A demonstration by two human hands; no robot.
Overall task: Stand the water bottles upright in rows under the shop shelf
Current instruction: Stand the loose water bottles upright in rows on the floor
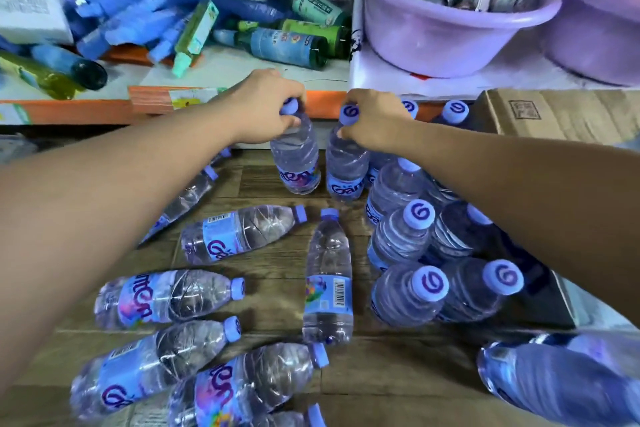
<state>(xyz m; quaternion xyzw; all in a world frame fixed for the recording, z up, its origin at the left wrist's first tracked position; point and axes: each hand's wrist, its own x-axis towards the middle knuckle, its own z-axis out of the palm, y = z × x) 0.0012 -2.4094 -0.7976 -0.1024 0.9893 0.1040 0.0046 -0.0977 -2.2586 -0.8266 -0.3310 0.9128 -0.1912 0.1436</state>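
Note:
My left hand [266, 107] grips the neck and cap of an upright water bottle [298, 163] just below the orange shelf edge [86, 111]. Beside it, my right hand [374, 121] holds the neck of a second upright water bottle [346, 166]. Both are clear plastic with blue caps and blue labels. To the right, several upright bottles [405, 239] stand in rows. Several more lying bottles [239, 236] are scattered on the wooden floor [277, 315] in front of me and to the left.
The shelf above holds blue packets, boxes and lying green bottles [284, 45]. Two purple basins [446, 24] with cans sit at the right. A cardboard box [561, 114] stands right of the rows. One blurred bottle [568, 381] lies at bottom right.

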